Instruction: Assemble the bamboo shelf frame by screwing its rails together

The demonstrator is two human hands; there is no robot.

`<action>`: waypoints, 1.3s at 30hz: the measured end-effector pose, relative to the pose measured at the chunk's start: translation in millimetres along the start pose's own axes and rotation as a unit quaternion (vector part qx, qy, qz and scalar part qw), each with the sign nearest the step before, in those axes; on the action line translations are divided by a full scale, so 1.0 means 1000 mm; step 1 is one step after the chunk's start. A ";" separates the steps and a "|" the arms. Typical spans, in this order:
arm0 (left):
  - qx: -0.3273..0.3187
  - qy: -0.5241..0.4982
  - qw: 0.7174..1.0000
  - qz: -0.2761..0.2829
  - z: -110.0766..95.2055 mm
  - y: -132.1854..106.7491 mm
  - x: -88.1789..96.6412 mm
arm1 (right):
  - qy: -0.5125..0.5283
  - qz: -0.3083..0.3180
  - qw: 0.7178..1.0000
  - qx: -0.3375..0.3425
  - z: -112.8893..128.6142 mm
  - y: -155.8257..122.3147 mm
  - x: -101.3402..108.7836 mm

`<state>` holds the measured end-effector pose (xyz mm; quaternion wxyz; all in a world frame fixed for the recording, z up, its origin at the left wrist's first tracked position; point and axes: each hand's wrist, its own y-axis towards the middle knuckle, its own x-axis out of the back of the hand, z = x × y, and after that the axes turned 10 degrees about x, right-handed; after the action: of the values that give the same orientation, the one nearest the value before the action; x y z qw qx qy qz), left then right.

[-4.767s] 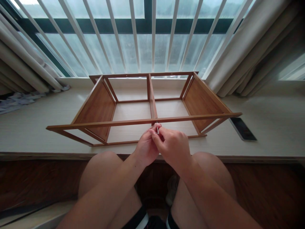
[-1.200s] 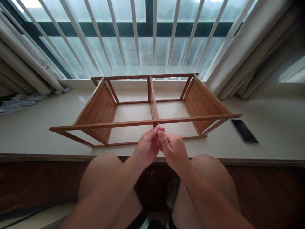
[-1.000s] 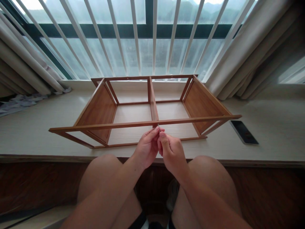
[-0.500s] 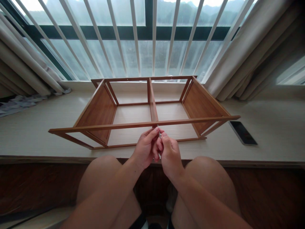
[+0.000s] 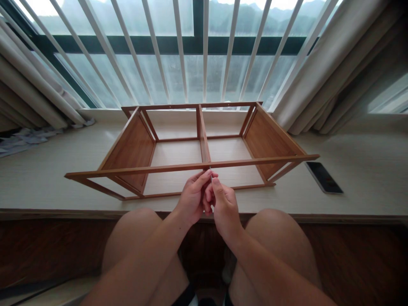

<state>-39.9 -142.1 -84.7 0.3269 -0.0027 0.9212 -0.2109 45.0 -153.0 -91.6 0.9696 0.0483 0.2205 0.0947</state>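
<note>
A brown wooden frame (image 5: 168, 168) with two side panels and a middle divider lies on the pale ledge. Just below the middle of its front rail, my left hand (image 5: 192, 196) is closed, thumb and fingertips pinched around a thin silvery metal piece (image 5: 211, 175). My right hand (image 5: 225, 208) is closed too, its thumb and curled fingers on the lower part of the same piece. The upper tip of the piece meets the rail where the divider joins it. Fingers hide most of it, so its exact kind does not show.
On the pale ledge (image 5: 47, 182), a black phone (image 5: 324, 177) lies by the frame's right corner. Behind stands a window with white bars (image 5: 205, 55), and curtains (image 5: 331, 68) hang at both sides. My knees (image 5: 280, 238) are close to the ledge's front edge.
My right hand has shifted slightly left, its thumb now closer to the left fingertips. My left hand keeps its pinch below the rail, and the wooden frame stays in place.
</note>
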 end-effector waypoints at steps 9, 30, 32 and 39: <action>-0.010 0.001 1.000 0.004 -0.002 0.001 -0.001 | -0.111 0.022 0.993 0.029 0.004 0.004 0.004; -0.019 -0.056 0.998 -0.014 -0.003 0.001 -0.005 | -0.217 0.039 0.974 0.044 0.018 0.013 0.008; -0.016 -0.044 0.999 -0.016 -0.004 0.000 -0.005 | -0.096 0.019 0.995 -0.007 0.013 0.011 0.004; 0.013 0.004 1.000 -0.008 -0.003 -0.002 -0.003 | 0.088 -0.018 0.994 -0.058 0.007 0.006 -0.005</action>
<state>-39.7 -142.1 -80.4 0.3214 -0.0048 0.9197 -0.2253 42.8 -148.3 -82.9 0.9491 -0.0201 0.3002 0.0936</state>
